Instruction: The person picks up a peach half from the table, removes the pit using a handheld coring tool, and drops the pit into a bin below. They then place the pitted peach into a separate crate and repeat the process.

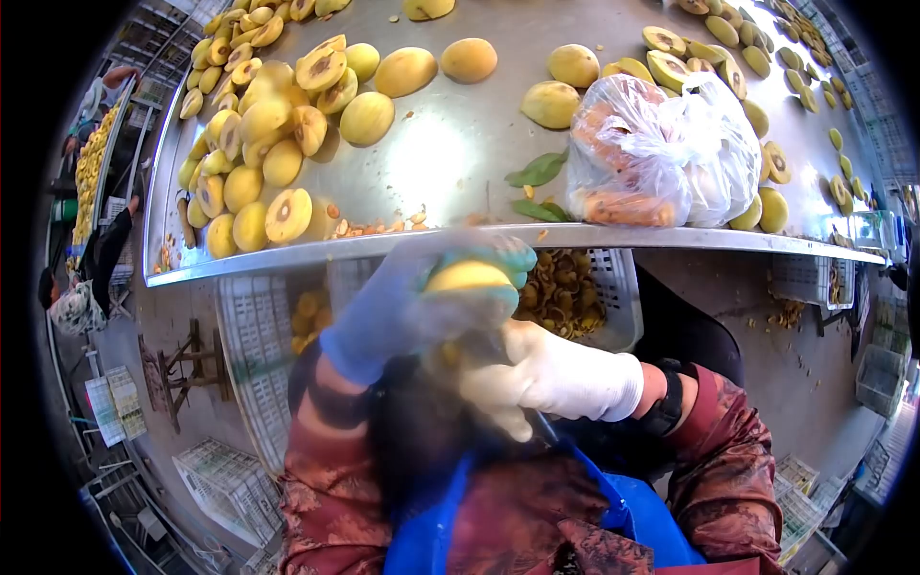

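Observation:
My left hand [422, 287], in a blue-grey glove with green on its fingers, is closed around a yellow peach [470, 277] just in front of the table edge. My right hand [551, 377], in a white glove, is closed close below it. Motion smears the space between the hands, so whatever the right fingers grip cannot be made out. Beyond my left hand, whole and halved peaches [251, 225] are heaped on the metal table [436, 192], some halves showing brown centres. Small orange-brown bits [369, 228] lie along the rim.
A knotted clear plastic bag [661, 153] sits on the table at the right, beside green leaves [539, 171]. Beneath the edge stands a white crate [621, 297] with brownish scraps [565, 297]. Another crate [251, 355] is at the left. Another person [110, 240] is at the far left.

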`<state>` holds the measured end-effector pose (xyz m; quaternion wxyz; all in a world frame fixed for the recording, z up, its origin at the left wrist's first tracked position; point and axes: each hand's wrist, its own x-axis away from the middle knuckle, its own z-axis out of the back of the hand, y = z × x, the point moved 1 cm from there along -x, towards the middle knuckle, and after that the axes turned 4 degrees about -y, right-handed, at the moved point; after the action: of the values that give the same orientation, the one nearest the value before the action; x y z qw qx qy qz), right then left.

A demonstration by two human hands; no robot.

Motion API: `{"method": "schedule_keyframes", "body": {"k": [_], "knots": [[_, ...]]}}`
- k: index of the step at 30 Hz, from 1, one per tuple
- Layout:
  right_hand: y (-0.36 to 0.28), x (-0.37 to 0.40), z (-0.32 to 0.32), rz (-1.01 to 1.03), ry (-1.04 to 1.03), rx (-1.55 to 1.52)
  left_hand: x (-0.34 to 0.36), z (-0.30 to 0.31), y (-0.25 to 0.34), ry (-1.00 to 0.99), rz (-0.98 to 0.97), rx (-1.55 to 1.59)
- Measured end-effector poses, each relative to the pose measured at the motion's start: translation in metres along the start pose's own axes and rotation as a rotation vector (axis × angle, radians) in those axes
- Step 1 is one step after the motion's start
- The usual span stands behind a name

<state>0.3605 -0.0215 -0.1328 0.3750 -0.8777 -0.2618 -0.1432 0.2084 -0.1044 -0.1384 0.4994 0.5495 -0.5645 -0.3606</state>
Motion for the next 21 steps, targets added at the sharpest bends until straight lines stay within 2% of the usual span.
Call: {"method": "schedule_keyframes", "body": {"k": [4,8,12,15,18,20,21], "knots": [[-0.008,0.012,0.0,-0.036,-0.139,-0.121,0.0,-0.002,0.005,-0.068,-0.048,0.035],[-0.01,0.021,0.0,0.065,-0.309,-0.2,0.003,-0.001,0.007,-0.138,-0.069,0.009],[-0.017,0.027,-0.008,-0.028,-0.26,-0.192,0.005,-0.003,0.005,-0.148,-0.208,0.032],[-0.011,0.026,-0.011,-0.041,-0.344,-0.375,0.007,-0.004,0.002,-0.145,-0.25,0.06],[-0.015,0.027,-0.018,-0.056,-0.321,-0.404,0.009,-0.003,0.004,-0.118,-0.31,0.024],[-0.017,0.024,-0.021,-0.06,-0.228,-0.246,0.011,0.002,0.003,-0.107,-0.345,-0.082],[-0.017,0.022,-0.022,-0.059,-0.179,-0.169,0.011,0.003,0.004,-0.107,-0.302,-0.091]]}}
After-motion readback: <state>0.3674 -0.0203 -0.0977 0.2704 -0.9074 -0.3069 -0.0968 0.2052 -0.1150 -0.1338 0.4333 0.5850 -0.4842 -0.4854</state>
